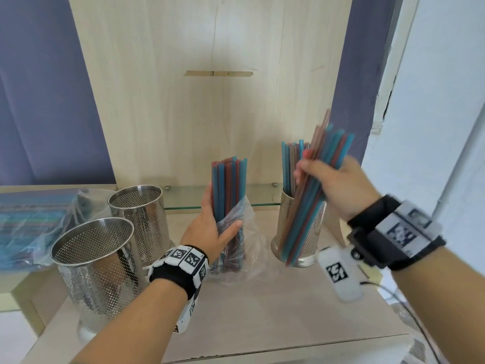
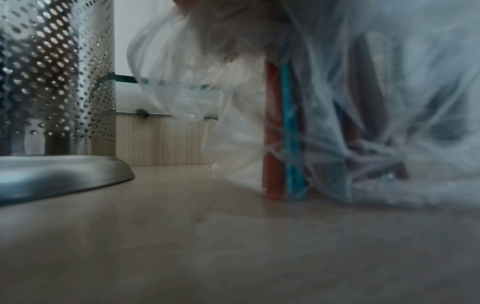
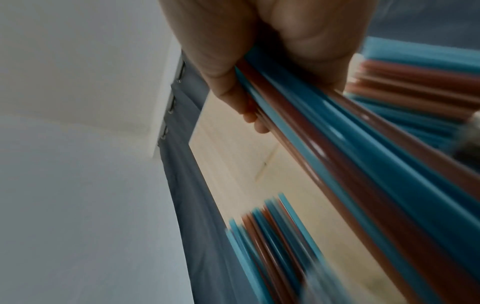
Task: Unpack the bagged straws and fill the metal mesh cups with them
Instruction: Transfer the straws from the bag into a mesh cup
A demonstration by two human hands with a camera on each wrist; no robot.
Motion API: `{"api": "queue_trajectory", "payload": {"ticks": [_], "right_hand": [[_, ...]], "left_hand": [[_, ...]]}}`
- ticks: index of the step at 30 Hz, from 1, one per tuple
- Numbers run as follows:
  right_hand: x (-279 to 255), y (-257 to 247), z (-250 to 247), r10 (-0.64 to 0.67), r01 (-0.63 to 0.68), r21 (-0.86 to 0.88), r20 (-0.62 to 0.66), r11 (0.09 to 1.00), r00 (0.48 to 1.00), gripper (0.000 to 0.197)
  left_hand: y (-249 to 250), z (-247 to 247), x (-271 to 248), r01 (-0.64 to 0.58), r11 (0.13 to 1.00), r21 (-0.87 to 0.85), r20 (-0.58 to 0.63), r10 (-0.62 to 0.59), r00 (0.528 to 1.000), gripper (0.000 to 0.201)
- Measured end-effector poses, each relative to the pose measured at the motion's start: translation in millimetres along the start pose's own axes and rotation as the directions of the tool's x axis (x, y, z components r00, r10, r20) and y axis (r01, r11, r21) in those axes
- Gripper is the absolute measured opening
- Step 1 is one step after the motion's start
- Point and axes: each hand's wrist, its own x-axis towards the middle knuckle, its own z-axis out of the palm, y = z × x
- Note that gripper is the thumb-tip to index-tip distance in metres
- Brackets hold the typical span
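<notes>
Pale wood shelf (image 1: pixel 262 311); left fingers (image 1: pixel 231 229) wrap crinkly bagged straws (image 1: pixel 229 195); right fingers (image 1: pixel 301 169) clutch slim loose straws (image 1: pixel 315 200).

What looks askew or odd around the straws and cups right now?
Only the bundle in the right hand: it is tilted in front of the right-side cup, outside it. Nothing spilled; the left hand holds the bagged straws upright.

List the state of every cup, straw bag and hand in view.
Right cup: upright, holds straws.
Two left cups: upright, no straws.
Opened bag: upright, straws sticking out, gripped by left hand.
Right hand: gripping loose straws.
Bags at left: lying flat.
</notes>
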Motion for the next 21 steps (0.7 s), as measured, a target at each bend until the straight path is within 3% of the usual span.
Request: {"api": "queue_trajectory", "payload": {"ticks": [3,5,10,16,21], "right_hand": [[29.4,-36.4,-20.1,-0.039,0.049,0.233,-0.046,0.971,0.998,0.007],[48.0,-58.9,-32.6,-0.098,0.115,0.258,-0.077,0.959,0.992,0.009],[85.5,-75.0,-43.7,-0.19,0.202,0.172,-0.083,0.964,0.978,0.008],[93.9,-34.4,-34.4,-0.117,0.116,0.015,0.051,0.993,0.992,0.008],[91.6,-11.8,-31.0,-0.057,0.059,-0.018,0.107,0.998,0.993,0.008]], "left_hand": [[-2.2,1.6,1.5,-0.001,1.0,0.0,0.002,0.001,1.0,0.104],[-3.6,2.1,2.1,-0.002,1.0,-0.004,-0.001,0.002,1.0,0.104],[-3.7,2.4,2.9,-0.003,1.0,-0.011,-0.002,0.003,1.0,0.104],[-4.4,2.4,3.0,-0.011,1.0,-0.022,-0.005,0.011,1.0,0.103],[-1.5,1.2,1.5,-0.002,1.0,-0.016,-0.006,0.002,1.0,0.103]]}}
